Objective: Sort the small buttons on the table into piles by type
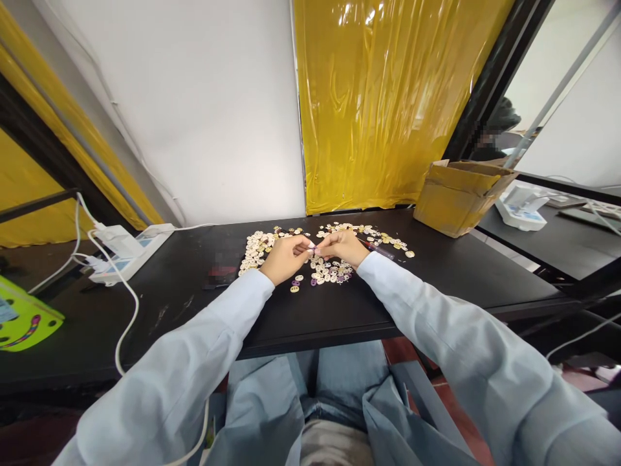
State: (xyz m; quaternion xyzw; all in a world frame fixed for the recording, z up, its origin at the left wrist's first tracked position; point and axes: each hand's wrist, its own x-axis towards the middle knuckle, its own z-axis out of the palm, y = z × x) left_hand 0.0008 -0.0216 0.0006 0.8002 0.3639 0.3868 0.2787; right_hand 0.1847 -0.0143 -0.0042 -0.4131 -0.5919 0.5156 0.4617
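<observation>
My left hand (pixel 287 256) and my right hand (pixel 342 247) meet over the middle of the black table, fingertips pinched together. Between them is a small purple piece (pixel 313 248), mostly covered by the fingers; it looks like a button. Around and beneath the hands lie many pale round buttons (pixel 332 270), some of them purple or yellowish. A few loose ones, including a yellowish button (pixel 294 289), sit nearer the front edge. Just right of my right hand lies a thin dark pen-like item with red on it (pixel 381 250), partly hidden by the wrist.
An open cardboard box (pixel 453 197) stands at the table's back right. To the left are a white power strip (pixel 130 255) with plugs and cables, and a bright green item (pixel 29 317). A dark flat object (pixel 220 275) lies left of the buttons. A person (pixel 495 133) is beyond the frame at right.
</observation>
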